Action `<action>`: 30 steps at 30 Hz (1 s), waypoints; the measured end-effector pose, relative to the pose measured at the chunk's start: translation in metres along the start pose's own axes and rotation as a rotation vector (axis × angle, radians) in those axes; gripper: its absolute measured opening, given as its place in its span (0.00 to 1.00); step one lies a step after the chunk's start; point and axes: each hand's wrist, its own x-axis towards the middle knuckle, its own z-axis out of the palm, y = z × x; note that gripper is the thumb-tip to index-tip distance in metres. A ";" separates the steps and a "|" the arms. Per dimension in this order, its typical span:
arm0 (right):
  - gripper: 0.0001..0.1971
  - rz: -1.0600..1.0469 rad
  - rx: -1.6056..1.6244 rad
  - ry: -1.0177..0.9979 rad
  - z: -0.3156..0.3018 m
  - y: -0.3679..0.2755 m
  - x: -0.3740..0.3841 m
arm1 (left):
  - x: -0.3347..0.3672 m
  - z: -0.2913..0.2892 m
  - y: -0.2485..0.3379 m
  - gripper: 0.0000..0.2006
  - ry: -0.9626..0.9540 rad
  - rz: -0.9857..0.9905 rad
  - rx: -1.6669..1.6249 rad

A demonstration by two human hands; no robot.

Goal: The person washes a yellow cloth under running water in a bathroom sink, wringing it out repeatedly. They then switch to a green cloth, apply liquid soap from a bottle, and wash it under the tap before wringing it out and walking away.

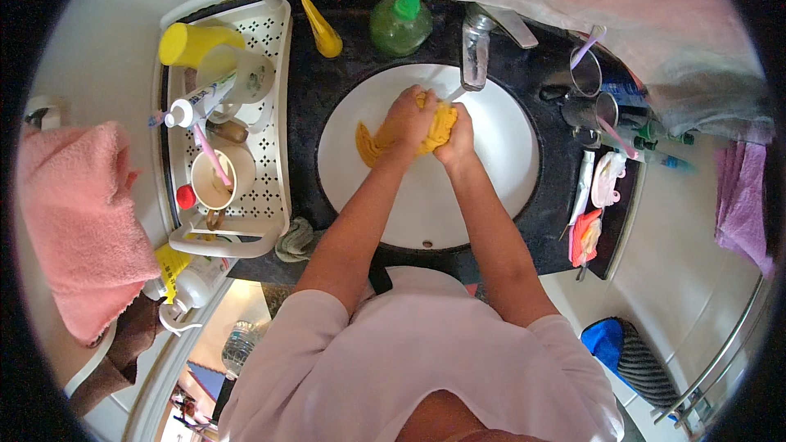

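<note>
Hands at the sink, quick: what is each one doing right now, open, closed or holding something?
Left hand: closed, holding the bunched yellow cloth.
Right hand: closed, holding the same cloth.

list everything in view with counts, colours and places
crumpled cloth: 1, yellow, between hands
oval basin: 1, white, centre
metal tap: 1, silver, behind basin
round pump bottle: 1, green, behind basin
pointed tube: 1, yellow, behind basin
perforated plastic tray: 1, white, left
cylindrical cup: 1, yellow, tray
round mugs: 2, whitish, tray
fluffy towel: 1, pink, left
hanging towel: 1, purple, right
see-through cups: 2, greyish, right counter
counter: 1, black, around basin
other items: uncounted, mixed, sides
loose shirt: 1, pale, bottom
left hand: 1, bare, on cloth
right hand: 1, bare, on cloth
</note>
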 end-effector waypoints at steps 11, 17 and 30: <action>0.18 -0.289 -0.017 -0.213 0.000 -0.025 -0.013 | -0.021 -0.026 -0.021 0.26 -0.491 -0.175 -0.839; 0.19 0.143 0.168 -0.464 -0.027 -0.017 0.012 | -0.047 -0.014 0.018 0.20 -0.231 0.267 -0.265; 0.19 0.036 0.148 -0.326 -0.023 -0.015 0.030 | -0.032 0.005 0.037 0.21 -0.012 0.260 0.082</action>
